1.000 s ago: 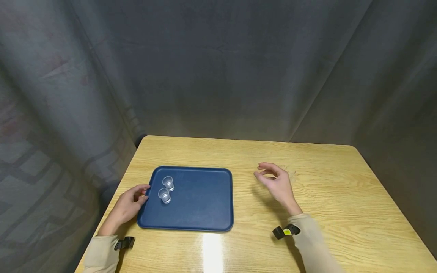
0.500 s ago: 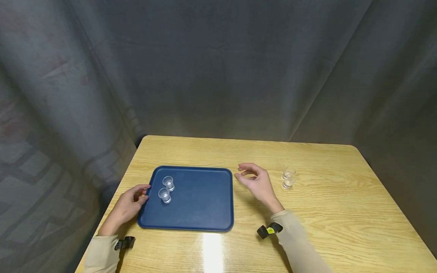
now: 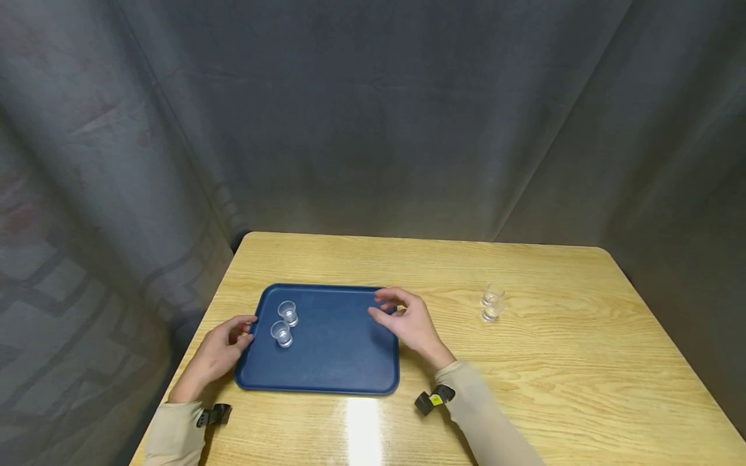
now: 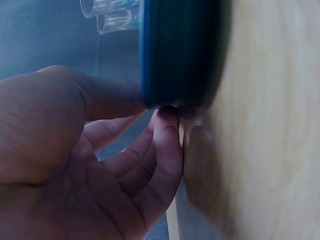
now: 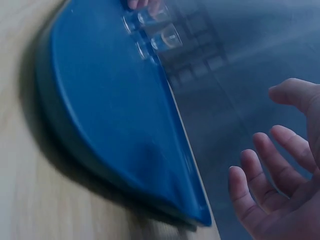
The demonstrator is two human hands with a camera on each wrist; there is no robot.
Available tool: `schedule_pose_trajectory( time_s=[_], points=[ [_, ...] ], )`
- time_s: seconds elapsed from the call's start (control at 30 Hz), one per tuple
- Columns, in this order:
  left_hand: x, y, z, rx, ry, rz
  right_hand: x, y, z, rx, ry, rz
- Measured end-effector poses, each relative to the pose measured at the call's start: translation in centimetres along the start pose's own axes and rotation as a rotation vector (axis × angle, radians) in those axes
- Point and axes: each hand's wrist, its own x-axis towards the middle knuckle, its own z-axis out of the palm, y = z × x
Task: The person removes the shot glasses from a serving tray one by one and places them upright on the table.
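A dark blue tray lies on the wooden table in the head view. Two small clear shot glasses stand close together near its left end, the rear glass and the front glass. My left hand holds the tray's left edge; in the left wrist view its thumb reaches over the rim while the fingers curl at the outer side. Above the tray's right end hovers my right hand, thumb and fingers apart with nothing between them. The right wrist view shows its fingers loosely spread.
Two more clear shot glasses stand close together on the table, right of the tray. A grey curtain hangs behind the table and along its sides.
My right hand has moved left, from beside the glasses on the right to over the tray's right end, uncovering those glasses. The left hand and tray have stayed in place.
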Motion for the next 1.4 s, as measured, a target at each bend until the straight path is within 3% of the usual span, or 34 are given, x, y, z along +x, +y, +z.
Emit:
schedule_pose_trajectory(
  time_s=[0.87, 1.4],
  points=[
    [0.0, 0.0, -0.2, -0.005, -0.009, -0.016, 0.6, -1.8, 7.6, -0.018, -0.226, -0.099],
    [0.0, 0.1, 0.0, 0.004, -0.006, -0.009, 0.7, -2.4, 13.0, -0.012, -0.239, -0.093]
  ],
)
